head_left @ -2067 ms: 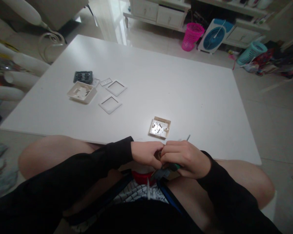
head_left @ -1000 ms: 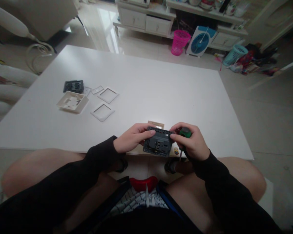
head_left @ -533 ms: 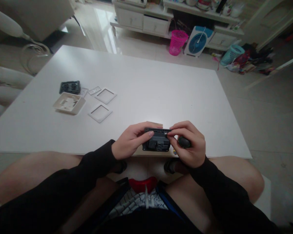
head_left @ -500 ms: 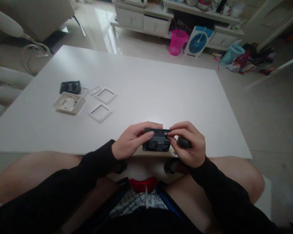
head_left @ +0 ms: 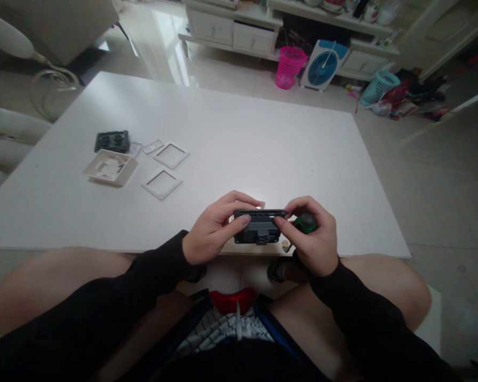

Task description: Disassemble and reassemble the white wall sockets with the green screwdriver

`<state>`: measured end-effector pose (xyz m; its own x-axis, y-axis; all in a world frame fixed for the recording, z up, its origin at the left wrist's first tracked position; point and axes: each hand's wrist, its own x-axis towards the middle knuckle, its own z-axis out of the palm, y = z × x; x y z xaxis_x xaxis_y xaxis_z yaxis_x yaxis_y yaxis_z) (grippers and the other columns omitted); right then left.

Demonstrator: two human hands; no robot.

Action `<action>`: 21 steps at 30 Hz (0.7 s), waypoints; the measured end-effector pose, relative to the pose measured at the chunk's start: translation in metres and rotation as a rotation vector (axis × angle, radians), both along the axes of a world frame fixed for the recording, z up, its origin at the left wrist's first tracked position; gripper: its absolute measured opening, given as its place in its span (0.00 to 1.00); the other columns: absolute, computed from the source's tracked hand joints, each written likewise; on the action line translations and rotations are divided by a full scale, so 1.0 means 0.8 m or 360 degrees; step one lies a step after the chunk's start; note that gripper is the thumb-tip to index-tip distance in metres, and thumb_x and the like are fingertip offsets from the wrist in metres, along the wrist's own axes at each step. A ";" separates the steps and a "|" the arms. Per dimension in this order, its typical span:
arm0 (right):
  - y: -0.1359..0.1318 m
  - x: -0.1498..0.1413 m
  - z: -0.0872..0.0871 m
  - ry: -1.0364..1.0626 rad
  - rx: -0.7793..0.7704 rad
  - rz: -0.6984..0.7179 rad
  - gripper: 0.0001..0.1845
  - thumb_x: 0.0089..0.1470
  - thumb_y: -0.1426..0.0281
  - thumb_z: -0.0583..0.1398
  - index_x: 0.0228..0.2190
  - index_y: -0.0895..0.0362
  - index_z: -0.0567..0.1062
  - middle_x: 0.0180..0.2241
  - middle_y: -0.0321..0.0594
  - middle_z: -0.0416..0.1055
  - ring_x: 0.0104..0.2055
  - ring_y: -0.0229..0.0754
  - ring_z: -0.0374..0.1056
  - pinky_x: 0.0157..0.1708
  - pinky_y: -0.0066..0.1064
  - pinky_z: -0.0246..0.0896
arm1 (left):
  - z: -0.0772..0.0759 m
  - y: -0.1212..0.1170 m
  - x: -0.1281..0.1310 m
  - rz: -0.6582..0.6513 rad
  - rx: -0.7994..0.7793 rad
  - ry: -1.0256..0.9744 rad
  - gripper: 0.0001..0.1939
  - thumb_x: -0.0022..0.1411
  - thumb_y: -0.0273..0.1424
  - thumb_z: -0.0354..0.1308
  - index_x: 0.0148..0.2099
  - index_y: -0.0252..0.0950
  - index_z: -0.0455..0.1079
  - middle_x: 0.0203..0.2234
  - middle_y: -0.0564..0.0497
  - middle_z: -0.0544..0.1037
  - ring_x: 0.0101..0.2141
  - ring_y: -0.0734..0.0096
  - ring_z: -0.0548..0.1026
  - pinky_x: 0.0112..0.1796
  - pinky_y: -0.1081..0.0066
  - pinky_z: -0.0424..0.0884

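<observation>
A dark grey socket module [head_left: 258, 228] is held edge-up over the near edge of the white table [head_left: 239, 138]. My left hand [head_left: 217, 228] is closed on its left end, thumb on the front face. My right hand [head_left: 313, 236] pinches its right end with the fingertips while a green-handled screwdriver [head_left: 305, 223] sits tucked in the palm. A beige mounting box [head_left: 258, 203] on the table is almost wholly hidden behind the module and my fingers.
At the table's left lie a white mounting box [head_left: 110, 166], a dark socket module [head_left: 112, 141], two white square frames [head_left: 162, 183] [head_left: 171, 155] and small white inserts [head_left: 152, 146]. On the floor beyond stand a pink basket [head_left: 288, 66], a blue fan [head_left: 323, 66] and a teal basket [head_left: 375, 87].
Both hands came up from my lap to the table edge with the dark module. Over the last half second the module tipped further onto its edge and the screwdriver handle shows green again.
</observation>
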<state>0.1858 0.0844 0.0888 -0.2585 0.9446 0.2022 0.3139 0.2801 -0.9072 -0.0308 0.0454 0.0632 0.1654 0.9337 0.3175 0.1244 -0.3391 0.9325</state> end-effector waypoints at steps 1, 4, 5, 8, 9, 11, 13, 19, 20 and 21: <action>0.001 -0.001 0.001 -0.0019 -0.0045 0.0007 0.06 0.52 0.69 0.68 0.31 0.53 0.76 0.28 0.34 0.74 0.31 0.40 0.69 0.33 0.33 0.66 | 0.000 -0.001 0.001 0.0040 0.0005 0.0040 0.13 0.74 0.35 0.56 0.52 0.38 0.79 0.47 0.43 0.78 0.48 0.61 0.76 0.51 0.59 0.74; 0.003 -0.003 0.000 -0.0009 -0.0179 0.0000 0.04 0.51 0.68 0.68 0.29 0.54 0.78 0.27 0.35 0.74 0.29 0.40 0.68 0.31 0.33 0.64 | -0.001 -0.005 0.005 0.0131 -0.0010 0.0212 0.13 0.74 0.35 0.55 0.52 0.37 0.79 0.37 0.48 0.73 0.40 0.65 0.73 0.44 0.63 0.74; 0.004 -0.003 -0.001 0.0020 -0.0228 -0.0014 0.05 0.51 0.68 0.68 0.29 0.54 0.78 0.26 0.35 0.73 0.28 0.39 0.67 0.29 0.33 0.63 | -0.001 -0.006 0.006 0.0147 -0.0019 0.0267 0.13 0.74 0.35 0.55 0.52 0.37 0.78 0.35 0.49 0.71 0.39 0.66 0.72 0.42 0.65 0.73; 0.003 -0.006 -0.006 0.0100 -0.0366 -0.0037 0.06 0.50 0.67 0.68 0.30 0.54 0.77 0.26 0.34 0.72 0.25 0.36 0.64 0.24 0.30 0.57 | -0.001 -0.010 0.010 0.0181 -0.0018 0.0361 0.14 0.75 0.33 0.53 0.53 0.36 0.78 0.34 0.50 0.68 0.37 0.67 0.70 0.37 0.68 0.71; 0.002 -0.007 -0.007 0.0116 -0.0390 -0.0039 0.06 0.50 0.67 0.68 0.30 0.54 0.77 0.27 0.34 0.72 0.25 0.36 0.64 0.23 0.29 0.56 | 0.000 -0.011 0.011 0.0189 -0.0011 0.0373 0.14 0.75 0.33 0.53 0.53 0.36 0.78 0.34 0.50 0.68 0.36 0.67 0.69 0.36 0.69 0.70; 0.002 -0.008 -0.008 0.0131 -0.0420 -0.0040 0.06 0.49 0.68 0.68 0.29 0.54 0.77 0.27 0.34 0.72 0.24 0.35 0.62 0.22 0.28 0.54 | 0.000 -0.012 0.012 0.0199 0.0009 0.0393 0.13 0.74 0.32 0.53 0.53 0.36 0.78 0.34 0.50 0.68 0.36 0.68 0.69 0.34 0.70 0.69; 0.002 -0.009 -0.009 0.0138 -0.0437 -0.0043 0.06 0.48 0.68 0.68 0.29 0.54 0.76 0.26 0.34 0.71 0.24 0.35 0.62 0.21 0.28 0.53 | 0.000 -0.013 0.013 0.0197 0.0038 0.0416 0.13 0.74 0.31 0.54 0.53 0.36 0.78 0.33 0.50 0.69 0.35 0.69 0.70 0.34 0.70 0.69; 0.002 -0.009 -0.012 0.0138 -0.0429 -0.0058 0.05 0.47 0.69 0.67 0.28 0.55 0.76 0.26 0.34 0.71 0.24 0.35 0.62 0.21 0.28 0.52 | 0.004 -0.014 0.016 0.0186 0.0110 0.0452 0.12 0.73 0.28 0.53 0.51 0.35 0.77 0.34 0.49 0.73 0.35 0.69 0.72 0.37 0.70 0.70; 0.002 -0.009 -0.013 0.0139 -0.0421 -0.0056 0.04 0.47 0.69 0.67 0.28 0.54 0.77 0.26 0.34 0.71 0.24 0.35 0.62 0.21 0.28 0.52 | 0.005 -0.015 0.016 0.0183 0.0110 0.0455 0.12 0.73 0.27 0.52 0.50 0.35 0.77 0.34 0.49 0.74 0.35 0.69 0.72 0.38 0.69 0.71; 0.001 -0.009 -0.014 0.0143 -0.0416 -0.0054 0.04 0.47 0.70 0.67 0.28 0.54 0.77 0.26 0.34 0.71 0.24 0.35 0.62 0.21 0.28 0.52 | 0.006 -0.015 0.016 0.0183 0.0111 0.0454 0.12 0.73 0.27 0.52 0.50 0.35 0.77 0.34 0.49 0.74 0.35 0.69 0.72 0.38 0.69 0.71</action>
